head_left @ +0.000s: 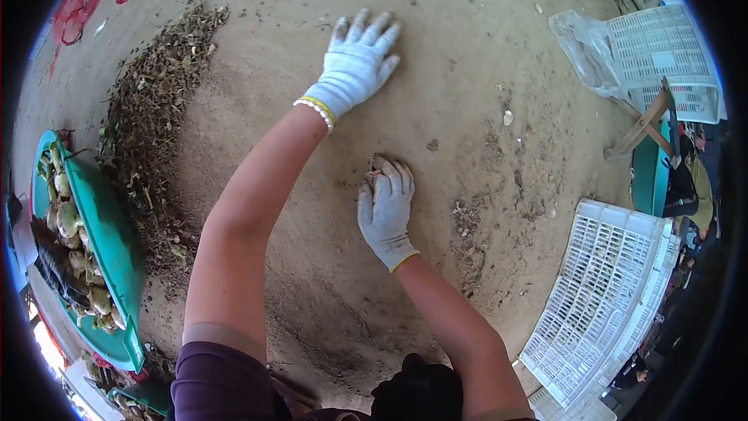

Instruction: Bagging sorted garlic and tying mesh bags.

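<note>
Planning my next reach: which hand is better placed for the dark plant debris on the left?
Probably the left hand: it is nearer the plant debris, its fingers spread and apparently empty. The right hand is farther away, its fingers bent over something small that is hard to make out.

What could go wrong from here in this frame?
The white bead bracelet at the wrist of the left hand might snag or break, spilling beads onto the dirty floor. Loose plant debris lies close to the green tray, so a careless sweep could scatter bits onto its bulbs.
</note>
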A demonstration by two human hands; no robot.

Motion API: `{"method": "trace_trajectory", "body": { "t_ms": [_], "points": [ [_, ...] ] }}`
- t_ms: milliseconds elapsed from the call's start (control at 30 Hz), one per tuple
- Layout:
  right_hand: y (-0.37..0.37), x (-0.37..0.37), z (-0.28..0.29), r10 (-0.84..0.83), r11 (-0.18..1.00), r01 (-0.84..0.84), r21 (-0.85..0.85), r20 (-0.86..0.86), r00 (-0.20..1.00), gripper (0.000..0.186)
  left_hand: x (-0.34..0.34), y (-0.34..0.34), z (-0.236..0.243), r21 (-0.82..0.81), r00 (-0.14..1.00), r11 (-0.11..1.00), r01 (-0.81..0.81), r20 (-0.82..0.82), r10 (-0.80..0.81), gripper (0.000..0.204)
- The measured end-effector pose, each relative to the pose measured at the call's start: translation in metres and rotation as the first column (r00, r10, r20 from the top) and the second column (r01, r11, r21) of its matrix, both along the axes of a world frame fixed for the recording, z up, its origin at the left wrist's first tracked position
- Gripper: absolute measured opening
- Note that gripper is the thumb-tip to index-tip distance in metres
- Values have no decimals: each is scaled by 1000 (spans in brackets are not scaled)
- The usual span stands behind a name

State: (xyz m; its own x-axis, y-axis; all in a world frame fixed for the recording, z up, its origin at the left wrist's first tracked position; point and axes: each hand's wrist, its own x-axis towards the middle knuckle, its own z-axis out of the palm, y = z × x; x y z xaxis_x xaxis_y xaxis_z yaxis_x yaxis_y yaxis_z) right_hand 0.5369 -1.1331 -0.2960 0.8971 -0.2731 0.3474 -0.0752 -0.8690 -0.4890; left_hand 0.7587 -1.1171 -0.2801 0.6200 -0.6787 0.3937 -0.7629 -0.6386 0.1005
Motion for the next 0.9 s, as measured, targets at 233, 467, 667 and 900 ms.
{"method": "trace_trajectory", "body": {
  "t_ms": [233, 467, 667, 900],
  "points": [
    [6, 7, 1, 33, 999, -33, -4, -2, 999, 21, 53, 64, -13, 160, 909, 897, -413, 138, 394, 42],
    [-7, 5, -2, 66, 997, -65, -38, 23, 998, 16, -164, 224, 14, 218, 943, 976, 22, -329, 53, 60],
    [13, 6, 4, 40, 992, -39, -117, 5, 999, 18, -293, 344, 13, 238, 843, 871, 430, -451, -293, 50],
    [1, 4, 4, 24, 991, -21, -130, 18, 1000, 20, -83, 348, 27, 536, 975, 814, -223, 110, 194, 42]
  ]
}}
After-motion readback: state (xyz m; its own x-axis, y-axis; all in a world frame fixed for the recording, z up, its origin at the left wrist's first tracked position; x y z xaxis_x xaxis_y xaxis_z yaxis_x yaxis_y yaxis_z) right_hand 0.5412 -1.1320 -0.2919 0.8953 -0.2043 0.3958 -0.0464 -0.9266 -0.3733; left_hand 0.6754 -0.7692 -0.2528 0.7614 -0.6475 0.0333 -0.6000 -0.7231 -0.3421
